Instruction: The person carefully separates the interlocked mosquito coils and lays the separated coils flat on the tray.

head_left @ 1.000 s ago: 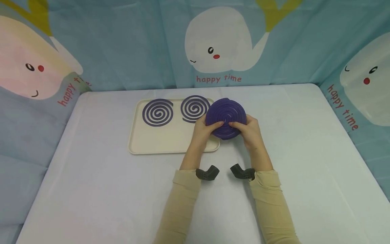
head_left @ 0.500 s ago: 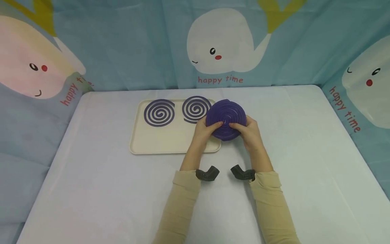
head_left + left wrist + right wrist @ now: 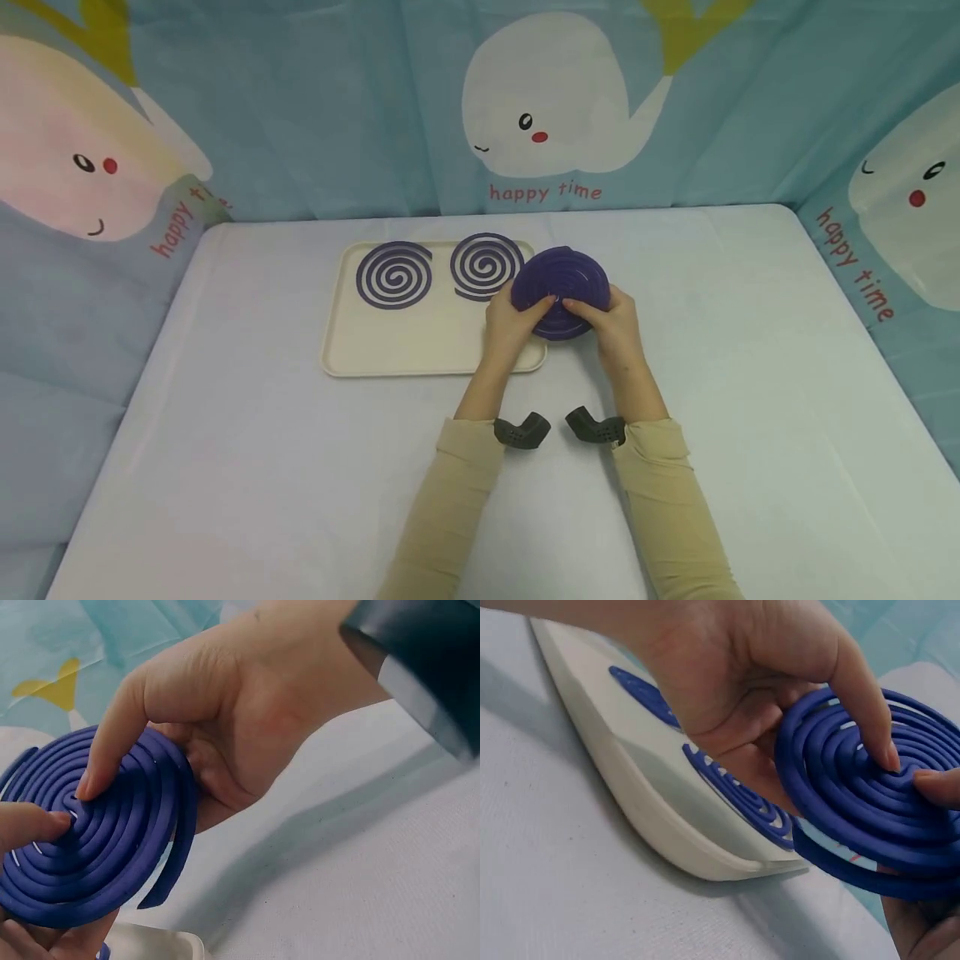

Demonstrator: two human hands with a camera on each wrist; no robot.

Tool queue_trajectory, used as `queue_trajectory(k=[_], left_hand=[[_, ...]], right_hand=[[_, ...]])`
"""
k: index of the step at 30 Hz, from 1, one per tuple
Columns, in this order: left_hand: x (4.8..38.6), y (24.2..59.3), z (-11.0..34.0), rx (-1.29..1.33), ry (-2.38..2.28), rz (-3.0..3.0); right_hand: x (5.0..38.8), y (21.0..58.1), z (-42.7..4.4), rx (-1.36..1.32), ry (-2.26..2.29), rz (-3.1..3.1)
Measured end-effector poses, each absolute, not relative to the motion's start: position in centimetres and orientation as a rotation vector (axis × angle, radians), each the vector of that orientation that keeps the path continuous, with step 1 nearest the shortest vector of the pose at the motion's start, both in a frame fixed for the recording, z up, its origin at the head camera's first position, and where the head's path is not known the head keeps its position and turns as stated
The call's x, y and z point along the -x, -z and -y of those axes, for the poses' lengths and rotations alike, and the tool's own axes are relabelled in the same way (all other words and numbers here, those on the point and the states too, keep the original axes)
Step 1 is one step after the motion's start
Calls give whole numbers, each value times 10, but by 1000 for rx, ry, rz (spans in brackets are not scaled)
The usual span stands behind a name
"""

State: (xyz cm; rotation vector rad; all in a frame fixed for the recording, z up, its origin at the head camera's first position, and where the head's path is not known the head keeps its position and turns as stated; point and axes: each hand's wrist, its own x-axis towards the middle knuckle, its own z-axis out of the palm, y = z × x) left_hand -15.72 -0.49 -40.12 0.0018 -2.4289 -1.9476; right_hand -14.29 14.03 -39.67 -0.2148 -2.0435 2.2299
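Both hands hold a round, dark blue-purple disc of nested mosquito coils (image 3: 564, 268), raised over the tray's right end. The left hand (image 3: 507, 327) grips its left edge, thumb pressed near the centre, fingers behind. Opposite, the right hand (image 3: 619, 327) grips the right edge, its thumb tip close to the other thumb. In the left wrist view, one outer coil end (image 3: 166, 877) stands apart from the disc (image 3: 142, 847). The right wrist view shows a gap below the disc's outer turn (image 3: 855, 851). Fingers behind the disc are mostly hidden.
A cream tray (image 3: 405, 346) lies on the white-covered table (image 3: 225, 400). Two single spiral coils rest toward its far side, a left coil (image 3: 367, 287) and a right coil (image 3: 465, 262). A blue whale-print curtain (image 3: 315, 125) borders the table.
The disc has tilted slightly, its face looking narrower from top to bottom. My left hand and forearm have shifted a little to the right; both hands keep their grip.
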Motion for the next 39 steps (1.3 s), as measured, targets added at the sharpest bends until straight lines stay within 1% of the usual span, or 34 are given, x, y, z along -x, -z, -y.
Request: queue_trajectory(k=[7,14,22,24,28,31,39], left_hand=[[159,395,10,-44,1866,2440],[161,398,9,-52,1798,2496],[159,398,10,-25,1820,2490],[159,399,11,14,1881,2482],[161,400,13,193,2030,2463],[161,402,15,294,2044,2486],[160,404,12,224,1929,2555]], right_hand=[[147,395,-134,91,-2170,2088],[146,399,-135,176,-2110,2080],[146,400,-136,218,-2227,2043],[147,400,-138,235,-2281,2005],[146,400,-144,291,-2475,1847],[144,400,-148,321,-2600,1754],[141,400,-150,272,-2583,1793]])
